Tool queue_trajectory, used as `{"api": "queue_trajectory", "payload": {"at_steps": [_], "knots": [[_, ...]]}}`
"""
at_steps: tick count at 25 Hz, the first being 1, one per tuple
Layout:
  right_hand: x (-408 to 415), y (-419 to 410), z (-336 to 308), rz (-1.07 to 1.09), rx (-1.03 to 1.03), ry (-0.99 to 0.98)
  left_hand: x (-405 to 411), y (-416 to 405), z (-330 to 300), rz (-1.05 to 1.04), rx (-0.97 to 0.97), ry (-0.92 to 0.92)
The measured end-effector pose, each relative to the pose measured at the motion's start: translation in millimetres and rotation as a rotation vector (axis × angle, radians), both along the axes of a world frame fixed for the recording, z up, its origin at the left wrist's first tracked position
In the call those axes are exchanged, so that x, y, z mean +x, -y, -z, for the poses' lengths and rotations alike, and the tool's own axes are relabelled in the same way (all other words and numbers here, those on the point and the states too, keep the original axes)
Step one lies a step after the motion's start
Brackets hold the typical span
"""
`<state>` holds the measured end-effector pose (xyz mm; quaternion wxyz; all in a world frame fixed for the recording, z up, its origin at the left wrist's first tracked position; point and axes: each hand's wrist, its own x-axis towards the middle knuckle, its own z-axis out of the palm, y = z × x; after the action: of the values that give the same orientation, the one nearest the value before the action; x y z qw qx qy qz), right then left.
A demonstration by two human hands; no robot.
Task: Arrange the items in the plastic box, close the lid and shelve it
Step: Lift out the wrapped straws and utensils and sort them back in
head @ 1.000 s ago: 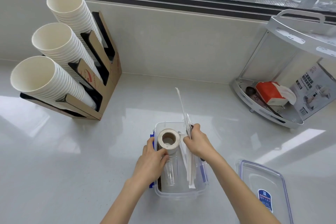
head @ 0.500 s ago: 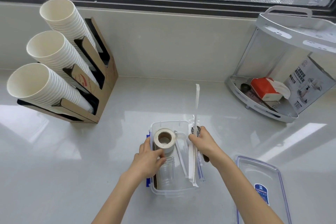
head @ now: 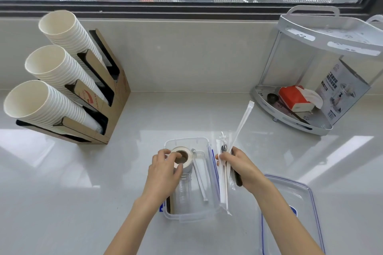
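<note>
A clear plastic box point(head: 187, 216) stands open on the counter in front of me. My left hand point(head: 164, 174) grips a roll of white tape point(head: 183, 157) standing at the box's far left corner. Clear cups point(head: 183, 190) and one wrapped straw point(head: 200, 180) lie inside. My right hand point(head: 241, 168) holds a bundle of wrapped straws and cutlery point(head: 224, 182) just outside the box's right wall, with one long straw sticking up and away. The clear lid point(head: 290, 213) with blue seal lies flat to the right.
A cardboard holder with three stacks of white paper cups point(head: 51, 91) fills the left. A white two-tier corner shelf point(head: 306, 114) at the right back holds a red tissue pack point(head: 294, 98) and a printed carton point(head: 339, 93). A window runs behind the counter.
My right hand has lifted the bundle of straws out of the box and moved it right, past the box's wall. My left hand has stayed on the tape roll.
</note>
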<state>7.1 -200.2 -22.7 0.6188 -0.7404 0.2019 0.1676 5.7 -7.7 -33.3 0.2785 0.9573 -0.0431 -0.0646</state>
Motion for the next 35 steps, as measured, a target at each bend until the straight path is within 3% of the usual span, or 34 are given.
{"api": "queue_trajectory", "payload": {"at_steps": [3, 5, 11, 13, 16, 28, 35], "knots": [[-1.7, 2.3, -1.5, -0.017, -0.002, 0.014, -1.9, 21.5, -3.0, 0.009, -0.221, -0.066], [-1.7, 5.0, -0.9, -0.013, 0.001, 0.037, -3.0, 39.4, 3.6, 0.040, -0.165, -0.127], [-0.2, 17.2, 4.9, -0.014, 0.003, 0.028, 7.6, 81.1, 21.0, 0.277, 0.682, -0.092], [1.0, 20.4, 7.7, -0.014, 0.012, 0.019, 12.4, 87.3, 30.3, 0.325, 0.814, -0.121], [4.0, 25.3, 12.8, 0.001, 0.024, 0.002, 15.4, 93.9, 39.5, 0.337, 0.855, -0.123], [3.9, 26.4, 15.7, 0.012, 0.028, 0.003, 17.5, 89.1, 19.1, 0.132, 0.507, -0.125], [2.6, 17.8, 5.3, 0.015, 0.086, 0.050, 18.8, 59.9, -15.2, -0.073, -0.162, -0.260]]}}
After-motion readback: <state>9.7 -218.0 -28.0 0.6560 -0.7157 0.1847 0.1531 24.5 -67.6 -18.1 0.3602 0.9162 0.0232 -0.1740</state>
